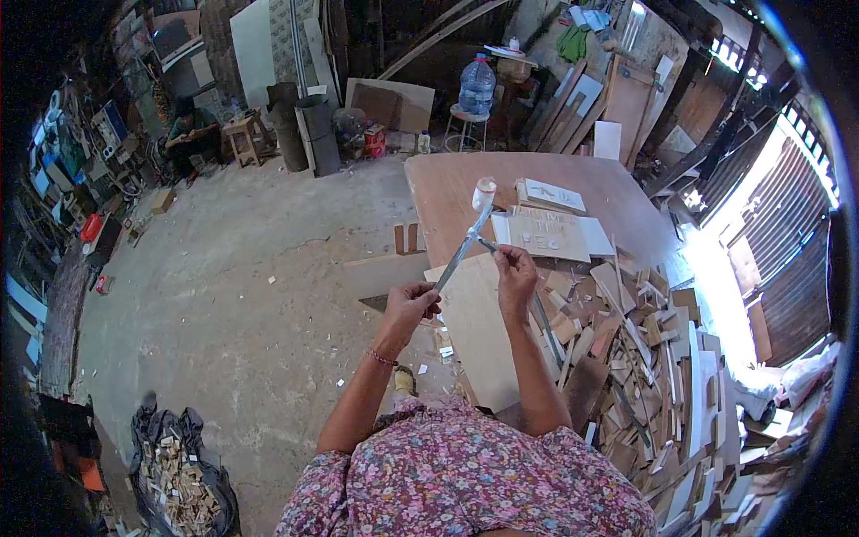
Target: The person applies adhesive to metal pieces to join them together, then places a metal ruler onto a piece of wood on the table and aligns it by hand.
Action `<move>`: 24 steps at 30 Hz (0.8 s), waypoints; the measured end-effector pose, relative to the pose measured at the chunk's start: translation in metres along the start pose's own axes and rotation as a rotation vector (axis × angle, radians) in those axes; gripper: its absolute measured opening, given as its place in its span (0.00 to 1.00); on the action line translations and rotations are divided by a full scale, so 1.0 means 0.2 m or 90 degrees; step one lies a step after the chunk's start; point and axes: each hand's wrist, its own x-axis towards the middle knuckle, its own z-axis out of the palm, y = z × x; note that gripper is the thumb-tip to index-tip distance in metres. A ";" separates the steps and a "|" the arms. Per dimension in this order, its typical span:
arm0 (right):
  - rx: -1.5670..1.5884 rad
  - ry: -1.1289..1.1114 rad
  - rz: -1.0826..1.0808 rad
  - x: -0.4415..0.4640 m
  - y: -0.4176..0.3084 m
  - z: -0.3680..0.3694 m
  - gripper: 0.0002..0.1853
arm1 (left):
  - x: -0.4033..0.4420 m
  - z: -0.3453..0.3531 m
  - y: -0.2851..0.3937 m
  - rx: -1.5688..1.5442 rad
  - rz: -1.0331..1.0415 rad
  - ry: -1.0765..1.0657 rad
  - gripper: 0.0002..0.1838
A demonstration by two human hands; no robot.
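Note:
My left hand (410,311) is closed around the near end of a long flat grey strip (457,260), which slants up and away over the table. In my right hand (516,276), a short dark stick (488,243) is pinched between the fingers. Its tip meets the strip near the far end; whether the two are joined I cannot tell. Just beyond them a white bottle (484,193) with an orange-brown top stands on the wooden table (447,183). A pale wooden board (474,336) lies below my hands.
Boards with raised lettering (541,234) lie on the table. Heaped wood offcuts (626,394) fill the right side. A black sack of scraps (183,483) sits on the floor at lower left. A water jug (478,87) tops a stool at the back. Another person (190,134) sits far left.

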 end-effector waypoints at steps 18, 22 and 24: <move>-0.201 0.033 -0.265 -0.08 -0.06 0.00 0.07 | -0.02 0.01 0.04 0.017 -0.013 0.006 0.10; -0.222 0.051 -0.277 -0.07 -0.06 -0.01 0.06 | -0.01 0.01 0.01 -0.002 -0.005 -0.004 0.10; -0.227 0.034 -0.293 -0.08 -0.06 0.00 0.05 | -0.01 0.01 0.01 -0.002 0.001 0.003 0.09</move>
